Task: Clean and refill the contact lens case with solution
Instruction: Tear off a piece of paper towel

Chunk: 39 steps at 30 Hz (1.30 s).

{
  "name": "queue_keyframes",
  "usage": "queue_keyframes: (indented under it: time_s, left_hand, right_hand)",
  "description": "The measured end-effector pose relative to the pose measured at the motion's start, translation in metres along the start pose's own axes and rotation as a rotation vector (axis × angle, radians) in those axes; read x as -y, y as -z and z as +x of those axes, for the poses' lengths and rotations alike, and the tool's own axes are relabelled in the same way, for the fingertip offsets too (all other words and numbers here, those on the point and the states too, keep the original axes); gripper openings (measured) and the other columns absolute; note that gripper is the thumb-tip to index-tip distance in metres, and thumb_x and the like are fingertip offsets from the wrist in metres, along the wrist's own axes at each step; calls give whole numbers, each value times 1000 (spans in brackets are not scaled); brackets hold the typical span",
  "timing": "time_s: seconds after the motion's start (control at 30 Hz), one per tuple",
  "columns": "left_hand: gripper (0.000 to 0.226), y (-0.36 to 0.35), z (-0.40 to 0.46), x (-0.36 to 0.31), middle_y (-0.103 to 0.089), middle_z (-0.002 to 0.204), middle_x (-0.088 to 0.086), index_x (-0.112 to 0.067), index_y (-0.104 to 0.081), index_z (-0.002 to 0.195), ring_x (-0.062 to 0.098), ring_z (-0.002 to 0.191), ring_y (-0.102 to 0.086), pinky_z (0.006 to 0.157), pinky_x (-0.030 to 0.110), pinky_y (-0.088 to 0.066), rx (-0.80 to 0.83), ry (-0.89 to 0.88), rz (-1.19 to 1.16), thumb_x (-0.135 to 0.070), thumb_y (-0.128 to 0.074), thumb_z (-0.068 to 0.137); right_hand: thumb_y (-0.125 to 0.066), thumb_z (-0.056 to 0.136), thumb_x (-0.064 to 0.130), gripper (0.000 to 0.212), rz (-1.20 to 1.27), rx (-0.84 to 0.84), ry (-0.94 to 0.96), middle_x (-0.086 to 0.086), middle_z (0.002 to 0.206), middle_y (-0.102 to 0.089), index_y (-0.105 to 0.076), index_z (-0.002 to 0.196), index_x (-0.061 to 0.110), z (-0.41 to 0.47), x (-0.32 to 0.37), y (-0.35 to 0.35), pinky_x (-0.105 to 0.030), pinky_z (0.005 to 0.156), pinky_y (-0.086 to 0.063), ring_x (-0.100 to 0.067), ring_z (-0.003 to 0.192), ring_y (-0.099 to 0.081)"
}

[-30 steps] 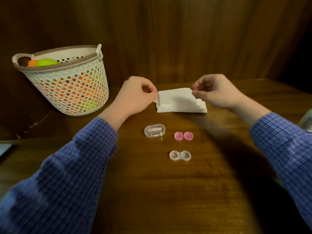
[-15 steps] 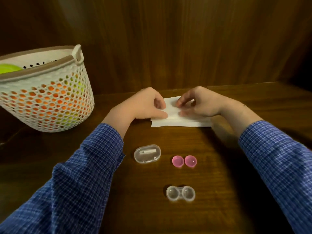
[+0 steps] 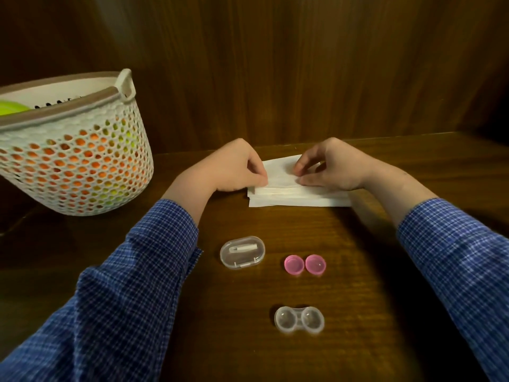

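Observation:
A folded white tissue (image 3: 286,193) lies on the wooden table near the back wall. My left hand (image 3: 234,166) pinches its left edge with curled fingers. My right hand (image 3: 327,168) pinches the top layer from the right, thumb lying along the paper. Nearer to me, a clear two-well lens case (image 3: 299,319) sits open without its lids. Two pink caps (image 3: 305,264) lie side by side above it. A small clear oval box (image 3: 242,252) with a white piece inside rests to the left of the caps.
A white perforated basket (image 3: 74,150) with a brown rim stands at the left, holding orange and green things. Dark wood panelling rises right behind the tissue. No solution bottle shows in this view.
Both hands brought the tissue down from the air onto the table and came closer together on it. The camera tilted down, so the case and caps now appear lower in view.

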<state>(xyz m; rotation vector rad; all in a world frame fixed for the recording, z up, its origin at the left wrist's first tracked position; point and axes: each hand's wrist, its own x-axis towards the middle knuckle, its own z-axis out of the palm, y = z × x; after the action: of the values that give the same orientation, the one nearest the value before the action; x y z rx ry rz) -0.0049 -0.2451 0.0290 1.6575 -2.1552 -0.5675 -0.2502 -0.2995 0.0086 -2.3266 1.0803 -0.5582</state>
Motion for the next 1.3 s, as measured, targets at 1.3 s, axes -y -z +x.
queue_keyframes:
  time_s: [1.3]
  left_hand:
    - [7,1,0,10,-75,104,-15,-30,-82,93,7,101,-67,78,17,-50,19,-15,-23,-25,-81,89]
  right_hand:
    - [-72,94,14,9,-23,-93,7,3,94,-76,-80,90,17,0,11,-16,-8,71,-50,-7,86,-68]
